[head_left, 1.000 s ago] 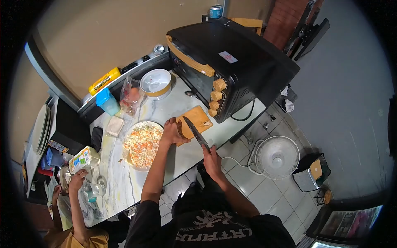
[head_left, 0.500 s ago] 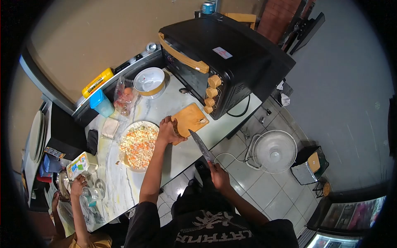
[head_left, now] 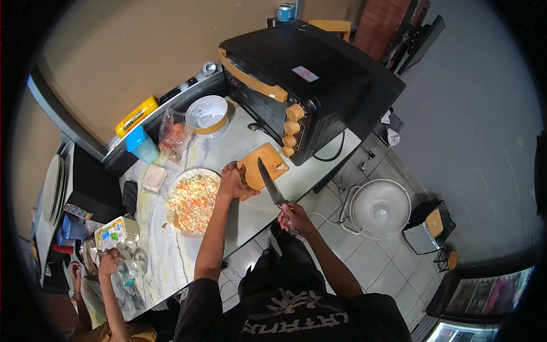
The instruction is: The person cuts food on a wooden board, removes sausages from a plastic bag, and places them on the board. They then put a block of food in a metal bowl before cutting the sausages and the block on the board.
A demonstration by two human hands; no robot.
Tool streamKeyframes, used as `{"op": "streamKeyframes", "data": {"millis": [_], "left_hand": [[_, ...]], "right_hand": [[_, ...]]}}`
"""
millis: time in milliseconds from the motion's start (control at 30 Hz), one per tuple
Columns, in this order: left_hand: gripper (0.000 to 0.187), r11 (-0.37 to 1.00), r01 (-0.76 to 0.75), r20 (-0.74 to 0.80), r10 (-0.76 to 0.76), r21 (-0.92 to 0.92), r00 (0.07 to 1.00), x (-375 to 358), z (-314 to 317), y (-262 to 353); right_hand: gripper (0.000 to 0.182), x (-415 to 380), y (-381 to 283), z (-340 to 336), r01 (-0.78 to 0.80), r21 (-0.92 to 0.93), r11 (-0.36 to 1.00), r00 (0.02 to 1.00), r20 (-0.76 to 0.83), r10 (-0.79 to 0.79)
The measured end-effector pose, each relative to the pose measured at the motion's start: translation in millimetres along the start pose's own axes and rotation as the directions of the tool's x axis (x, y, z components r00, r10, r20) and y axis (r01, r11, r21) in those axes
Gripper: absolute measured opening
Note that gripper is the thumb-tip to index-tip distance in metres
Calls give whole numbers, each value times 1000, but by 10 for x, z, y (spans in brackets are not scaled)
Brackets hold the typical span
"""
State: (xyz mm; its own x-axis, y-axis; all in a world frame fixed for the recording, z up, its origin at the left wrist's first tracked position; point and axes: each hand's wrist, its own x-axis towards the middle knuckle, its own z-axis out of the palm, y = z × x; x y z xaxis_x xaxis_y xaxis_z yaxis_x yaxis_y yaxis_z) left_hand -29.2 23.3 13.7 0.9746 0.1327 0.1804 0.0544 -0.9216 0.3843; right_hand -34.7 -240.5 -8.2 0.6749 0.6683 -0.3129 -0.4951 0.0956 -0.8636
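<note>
Right fingers (head_left: 285,218) closed around the knife (head_left: 269,182), blade beyond them; left fingers (head_left: 231,169) curled beside the cutting board (head_left: 272,159), hold indeterminate.

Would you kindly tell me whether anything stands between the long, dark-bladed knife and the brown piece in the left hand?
Nothing visible blocks the dark-bladed knife in the right hand: bare tan wooden cutting board separates it from the brown piece, though the left thumb juts toward the knife.

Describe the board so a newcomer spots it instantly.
Find the big black oven, then its tan knobs. The board lies in front of them, the knife in the right hand over it. It's flat wood with straight edges, unlike the nearby round bowl.
</note>
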Motion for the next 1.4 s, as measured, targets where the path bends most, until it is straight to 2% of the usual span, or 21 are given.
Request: {"op": "streamKeyframes", "data": {"millis": [67,100,167,200,267,367,600,733,800,833,933,967,1000,1067,1167,1200,1233,1267,1333,1400], "left_hand": [[90,1000,-9,-19,9,29,1000,-12,12,-11],[90,1000,1,-8,-1,26,1000,-3,22,-15],[90,1000,7,6,-7,23,1000,-8,38,-14],[91,1000,13,19,-13,9,1000,-11,27,-12],[92,1000,21,29,-21,-4,999,12,7,-3],[92,1000,9,12,-9,16,1000,-19,27,-12],[90,1000,4,3,-4,7,1000,-4,13,-1],[86,1000,-3,21,2,16,1000,3,-19,20],[85,1000,-13,-6,13,0,1000,-17,-33,44],[84,1000,-17,-33,17,-17,999,-23,-39,56],[90,1000,-8,-24,8,-8,1000,-40,-25,61],[90,1000,-2,-26,1,-7,1000,-48,-18,52],[95,999,19,-12,-19,-27,1000,-62,-6,43],[99,998,49,5,-49,-49,999,-87,-10,72],[98,997,76,22,-76,-27,997,-112,-68,197],[90,999,30,-27,-31,-12,999,-122,-31,221],[82,1000,-14,-75,15,5,997,-134,2,254],[82,1000,-3,-71,3,8,997,-138,54,293],[66,988,-111,-90,121,106,989,-117,199,383],[60,991,-95,-77,102,96,992,-107,321,510]], "right_hand": [[35,70,55,-3,20,-191,981,997,-74,-35],[35,59,65,4,18,-187,982,997,-75,-33],[46,29,73,10,-100,-429,898,973,-231,-2],[46,27,107,-11,-99,-427,899,973,-233,-4],[55,6,170,-53,-210,-447,869,937,-346,49],[59,-109,184,-52,-221,-451,865,933,-355,54],[59,-528,134,-237,-321,-409,855,922,-341,183],[53,-796,146,-399,-319,-537,781,925,-355,133],[45,-863,145,-448,-137,-665,734,943,-315,-110],[37,-882,111,-444,-112,-641,759,939,-319,-131],[33,-817,-64,-418,-25,-582,813,943,-283,-174],[31,-686,94,-544,75,-669,740,927,-227,-299],[31,-635,58,-518,75,-669,739,930,-221,-294],[29,-487,-107,-395,223,-763,607,851,-151,-503],[20,-368,-328,-210,151,-791,592,871,-177,-458],[18,-323,-373,-177,106,-806,583,875,-203,-440],[18,-267,-402,-168,106,-803,586,880,-198,-431],[16,-210,-428,-162,131,-825,550,865,-176,-470],[15,-97,-454,-162,162,-843,514,851,-144,-505],[13,59,-471,-206,190,-867,461,863,-76,-499]]}}
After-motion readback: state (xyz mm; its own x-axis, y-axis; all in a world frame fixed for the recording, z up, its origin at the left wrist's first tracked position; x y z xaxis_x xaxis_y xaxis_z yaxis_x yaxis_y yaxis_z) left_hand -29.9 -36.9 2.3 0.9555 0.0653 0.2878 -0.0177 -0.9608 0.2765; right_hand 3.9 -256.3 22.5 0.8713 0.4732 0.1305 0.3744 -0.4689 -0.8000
